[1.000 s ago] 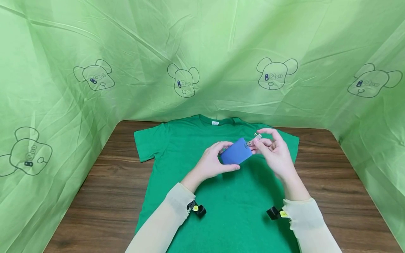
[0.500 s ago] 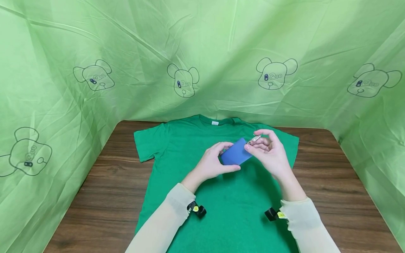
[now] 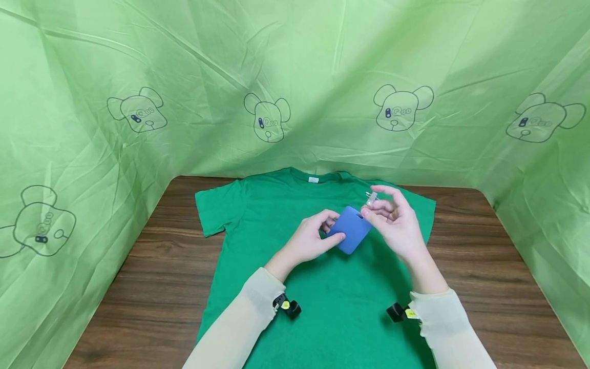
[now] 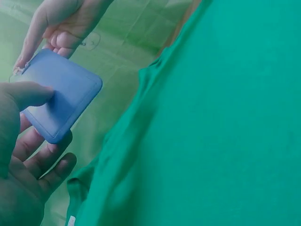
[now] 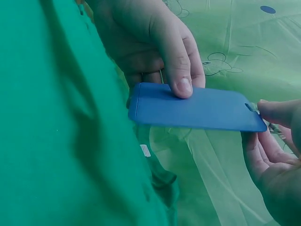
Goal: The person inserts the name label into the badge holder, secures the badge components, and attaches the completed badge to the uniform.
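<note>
A blue badge holder (image 3: pixel 350 231) with a slot near one corner edge is held above the green T-shirt (image 3: pixel 318 318). My left hand (image 3: pixel 308 239) pinches it, thumb on its face and fingers behind, as the left wrist view shows. At the slotted end is my right hand (image 3: pixel 396 223), its thumb and fingers pinching the strap of a metal badge clip (image 3: pixel 371 198). In the right wrist view the right thumb lies right at the slot (image 5: pixel 251 108), and the clip is mostly hidden behind the fingers.
The T-shirt lies spread on a brown wooden table (image 3: pixel 170 287), collar toward the back with a white label (image 3: pixel 313 180). Light green cloth walls (image 3: pixel 322 66) printed with bear heads surround the table on the back and sides.
The left hand has turned the badge holder so its face shows more, and its thumb has moved onto that face. The right hand has shifted slightly left, with the clip now tilted more upright.
</note>
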Motion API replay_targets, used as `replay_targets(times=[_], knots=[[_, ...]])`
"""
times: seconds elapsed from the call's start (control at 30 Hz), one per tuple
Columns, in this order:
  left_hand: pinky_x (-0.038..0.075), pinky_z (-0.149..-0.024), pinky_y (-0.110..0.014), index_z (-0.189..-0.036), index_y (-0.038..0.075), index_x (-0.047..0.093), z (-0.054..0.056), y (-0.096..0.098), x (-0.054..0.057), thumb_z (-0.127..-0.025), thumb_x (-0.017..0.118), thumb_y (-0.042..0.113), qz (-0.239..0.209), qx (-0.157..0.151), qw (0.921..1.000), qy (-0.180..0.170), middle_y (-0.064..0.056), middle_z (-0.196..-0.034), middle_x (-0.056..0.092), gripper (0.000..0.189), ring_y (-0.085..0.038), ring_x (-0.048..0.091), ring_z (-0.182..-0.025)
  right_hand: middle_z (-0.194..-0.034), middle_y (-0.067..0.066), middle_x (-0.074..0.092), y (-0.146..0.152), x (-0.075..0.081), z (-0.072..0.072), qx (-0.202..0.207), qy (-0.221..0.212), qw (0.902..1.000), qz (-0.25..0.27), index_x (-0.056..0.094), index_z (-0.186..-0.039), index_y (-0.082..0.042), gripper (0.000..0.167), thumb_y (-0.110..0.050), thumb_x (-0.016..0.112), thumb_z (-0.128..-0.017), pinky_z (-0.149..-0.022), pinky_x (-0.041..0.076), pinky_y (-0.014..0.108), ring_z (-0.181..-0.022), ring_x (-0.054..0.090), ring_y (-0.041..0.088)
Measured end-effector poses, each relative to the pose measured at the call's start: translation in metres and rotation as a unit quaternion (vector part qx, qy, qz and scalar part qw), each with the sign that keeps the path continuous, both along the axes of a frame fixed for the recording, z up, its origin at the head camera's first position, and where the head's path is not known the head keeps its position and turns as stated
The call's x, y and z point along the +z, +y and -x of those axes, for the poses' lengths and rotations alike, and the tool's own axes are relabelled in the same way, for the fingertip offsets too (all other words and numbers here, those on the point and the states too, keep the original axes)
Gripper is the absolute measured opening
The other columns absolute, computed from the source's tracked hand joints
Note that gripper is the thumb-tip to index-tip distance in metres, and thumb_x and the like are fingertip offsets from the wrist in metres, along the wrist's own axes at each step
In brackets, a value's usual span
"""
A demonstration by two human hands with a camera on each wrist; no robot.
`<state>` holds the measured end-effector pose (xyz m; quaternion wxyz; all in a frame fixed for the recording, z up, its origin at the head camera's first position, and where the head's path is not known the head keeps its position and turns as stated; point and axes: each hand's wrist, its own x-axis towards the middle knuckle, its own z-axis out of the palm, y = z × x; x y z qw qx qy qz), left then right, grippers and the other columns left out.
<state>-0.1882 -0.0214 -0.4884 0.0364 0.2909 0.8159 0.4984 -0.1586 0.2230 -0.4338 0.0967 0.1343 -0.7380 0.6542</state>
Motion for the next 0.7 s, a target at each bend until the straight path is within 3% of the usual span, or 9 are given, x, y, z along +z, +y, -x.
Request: replay_targets(times=[0.2,0.4,0.7], knots=[[0.061,-0.088,-0.042,-0.133,0.008,0.069,-0.0002,-0.0007,0.0007,-0.106,0.076,0.022,-0.016,-0.019,0.9997,0.003,-0.003,-0.110,0.072,0.032,-0.013,0.068,-0.098,-0.106,0.004,0.080,0.0001,0.0030,-0.0006,0.009,0.011,0.9998,0.011,0.055,-0.150,-0.010,0.055,0.004,0.075,-0.101,-0.088,0.063,0.024,-0.099,0.077,0.015],[0.061,-0.089,-0.041,-0.127,0.009,0.072,-0.0005,-0.0008,0.0013,-0.107,0.075,0.022,-0.024,-0.031,0.9992,0.005,-0.001,-0.109,0.074,0.024,-0.011,0.068,-0.099,-0.106,0.005,0.080,0.0008,0.0043,-0.0016,0.008,0.013,0.9999,-0.002,0.056,-0.149,-0.008,0.054,0.001,0.078,-0.100,-0.087,0.062,0.023,-0.099,0.077,0.016],[0.063,-0.090,-0.050,-0.123,0.010,0.073,-0.0012,0.0017,0.0043,-0.107,0.074,0.021,-0.079,-0.034,0.9954,0.041,0.000,-0.109,0.075,0.019,-0.009,0.069,-0.097,-0.106,0.011,0.081,-0.0014,0.0052,-0.0042,0.033,0.014,0.9988,-0.032,0.059,-0.142,0.001,0.048,0.003,0.079,-0.098,-0.088,0.063,0.025,-0.098,0.079,0.019]])
